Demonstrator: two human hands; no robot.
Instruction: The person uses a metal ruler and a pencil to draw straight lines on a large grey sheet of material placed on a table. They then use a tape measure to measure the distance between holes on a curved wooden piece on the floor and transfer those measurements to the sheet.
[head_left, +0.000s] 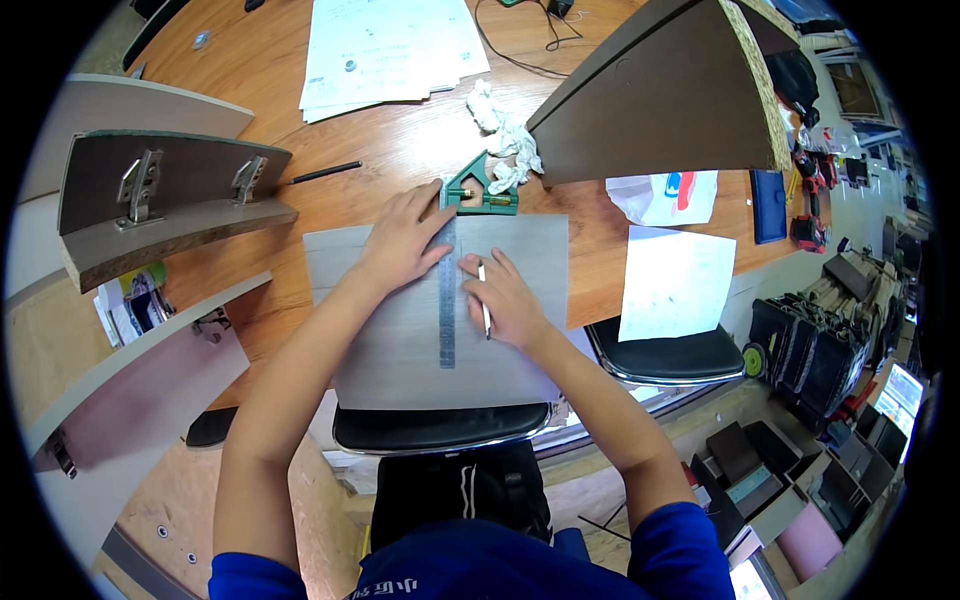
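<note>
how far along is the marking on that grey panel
Set up: the combination square lies across the grey panel, pinned by the left hand. In hand: the right hand holds a pencil at the blade. No drawn line is visible yet.

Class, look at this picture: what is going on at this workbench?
A person leans over a grey board lying on a wooden table. The left hand presses a metal square ruler flat on the board. The right hand holds a pencil against the ruler's edge.
</note>
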